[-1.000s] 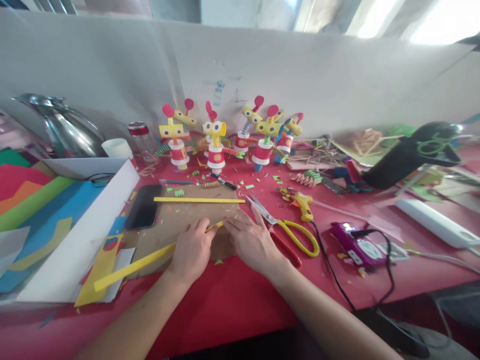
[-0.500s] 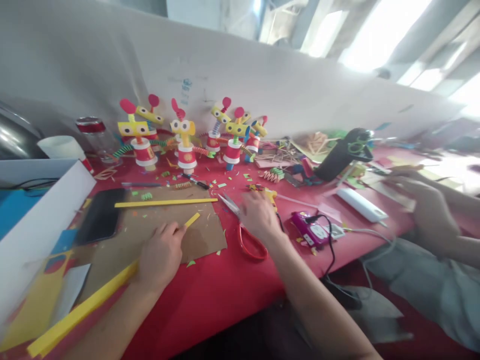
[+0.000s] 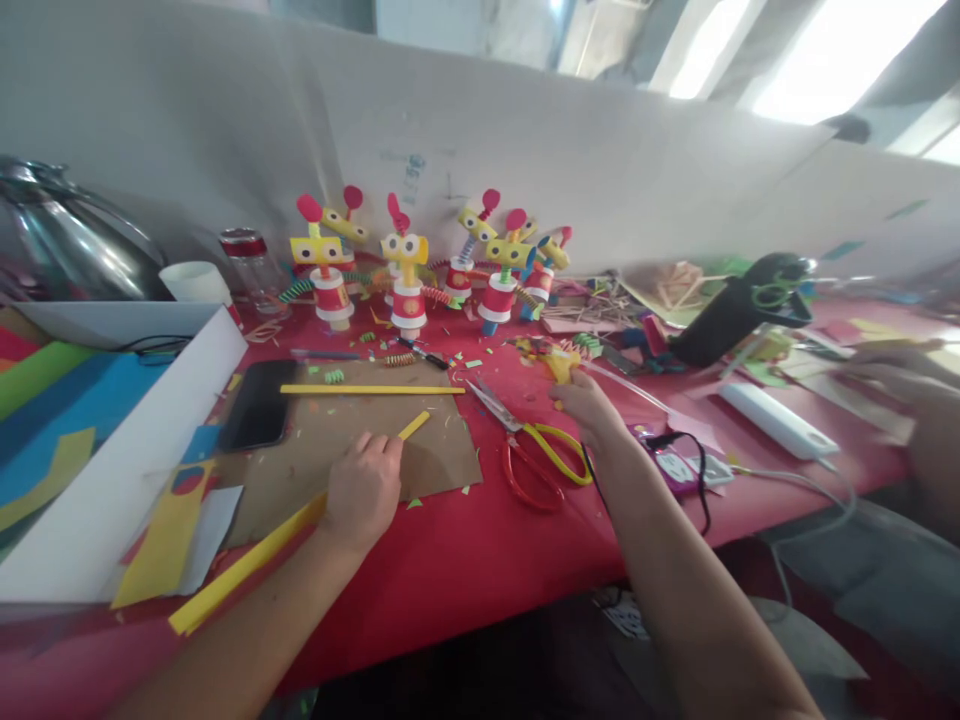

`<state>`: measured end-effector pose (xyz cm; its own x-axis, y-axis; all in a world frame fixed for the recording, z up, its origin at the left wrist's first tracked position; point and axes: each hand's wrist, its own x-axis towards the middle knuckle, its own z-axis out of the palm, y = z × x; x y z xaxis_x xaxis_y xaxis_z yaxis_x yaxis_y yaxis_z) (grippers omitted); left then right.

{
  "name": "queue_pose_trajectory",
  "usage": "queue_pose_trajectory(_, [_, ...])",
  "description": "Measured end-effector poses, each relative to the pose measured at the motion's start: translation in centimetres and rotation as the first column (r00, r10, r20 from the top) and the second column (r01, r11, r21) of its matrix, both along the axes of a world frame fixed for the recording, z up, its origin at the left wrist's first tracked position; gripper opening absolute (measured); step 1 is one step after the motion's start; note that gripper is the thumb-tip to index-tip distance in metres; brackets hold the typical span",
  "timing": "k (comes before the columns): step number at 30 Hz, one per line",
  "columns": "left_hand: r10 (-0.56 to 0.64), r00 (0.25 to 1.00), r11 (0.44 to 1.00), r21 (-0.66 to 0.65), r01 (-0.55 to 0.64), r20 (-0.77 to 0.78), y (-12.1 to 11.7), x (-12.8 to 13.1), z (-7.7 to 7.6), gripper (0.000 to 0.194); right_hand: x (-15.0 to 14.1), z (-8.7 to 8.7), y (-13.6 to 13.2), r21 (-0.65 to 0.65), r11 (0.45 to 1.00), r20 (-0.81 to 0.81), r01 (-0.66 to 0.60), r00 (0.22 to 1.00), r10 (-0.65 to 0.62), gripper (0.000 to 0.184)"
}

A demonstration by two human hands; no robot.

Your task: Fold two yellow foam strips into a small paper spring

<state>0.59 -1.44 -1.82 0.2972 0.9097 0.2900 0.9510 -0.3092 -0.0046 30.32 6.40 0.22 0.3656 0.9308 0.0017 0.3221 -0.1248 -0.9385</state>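
Note:
My left hand [image 3: 365, 488] is closed on a yellow paper strip [image 3: 251, 568], one end poking out past the fingers and the long part running back toward the table's front edge. Beneath it lies a brown cardboard sheet [image 3: 442, 455], with another thin yellow strip [image 3: 371, 390] across its upper part. My right hand [image 3: 592, 405] is wrapped round a yellow glue gun [image 3: 561, 362], whose clear glue stick trails to the right. Scissors [image 3: 512, 425] with one red and one yellow handle lie apart-bladed on the red table between my hands.
Several paper-cup figures [image 3: 409, 305] stand along the wall. A black phone [image 3: 259, 405] and a white box [image 3: 199, 400] of coloured paper are at left. At right are a purple power socket [image 3: 679, 468], a white power strip [image 3: 780, 420] and another person's hand [image 3: 904, 385].
My right hand has moved off the scissors, up and right, onto the glue gun. My left hand keeps its hold on the strip. The view has swung left.

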Motion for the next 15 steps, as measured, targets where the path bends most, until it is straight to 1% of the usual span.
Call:
queue_pose_trajectory(2, [0.009, 1.000, 1.000, -0.008, -0.009, -0.005, -0.1, 0.1, -0.1, 0.031, -2.4, 0.7, -1.3, 0.090, 0.990, -0.164, -0.107, 0.979, 0.121, 0.034])
queue_pose_trajectory(3, [0.024, 1.000, 1.000, -0.009, -0.024, 0.003, -0.1, 0.1, -0.1, 0.031, -3.7, 0.9, -2.1, 0.113, 0.978, -0.208, -0.174, 0.958, 0.195, 0.040])
queue_pose_trajectory(5, [0.063, 0.997, 0.998, -0.013, -0.063, 0.036, -0.1, 0.2, -0.2, 0.031, -5.9, 1.2, -3.6, 0.120, 0.940, -0.204, -0.321, 0.918, 0.339, 0.037])
queue_pose_trajectory(7, [0.109, 0.991, 0.994, -0.028, -0.107, 0.073, 0.0, 0.2, -0.1, 0.031, -7.4, 1.2, -4.9, 0.108, 0.915, -0.073, -0.389, 0.915, 0.397, 0.029])
queue_pose_trajectory(9, [0.166, 0.981, 0.986, -0.051, -0.161, 0.103, 0.0, 0.3, 0.1, 0.032, -8.3, 1.0, -5.9, 0.096, 0.908, 0.128, -0.408, 0.909, 0.396, 0.024])
queue_pose_trajectory(11, [0.214, 0.968, 0.975, -0.085, -0.204, 0.129, 0.0, 0.3, 0.4, 0.032, -8.7, 0.9, -6.8, 0.097, 0.903, 0.281, -0.419, 0.881, 0.379, 0.021])
queue_pose_trajectory(13, [0.232, 0.960, 0.969, -0.126, -0.213, 0.158, 0.0, 0.4, 0.8, 0.032, -9.0, 1.0, -7.4, 0.101, 0.895, 0.352, -0.434, 0.857, 0.375, 0.022])
queue_pose_trajectory(15, [0.224, 0.956, 0.968, -0.160, -0.195, 0.187, 0.0, 0.3, 1.2, 0.032, -9.3, 1.2, -7.9, 0.093, 0.890, 0.378, -0.447, 0.843, 0.384, 0.025])
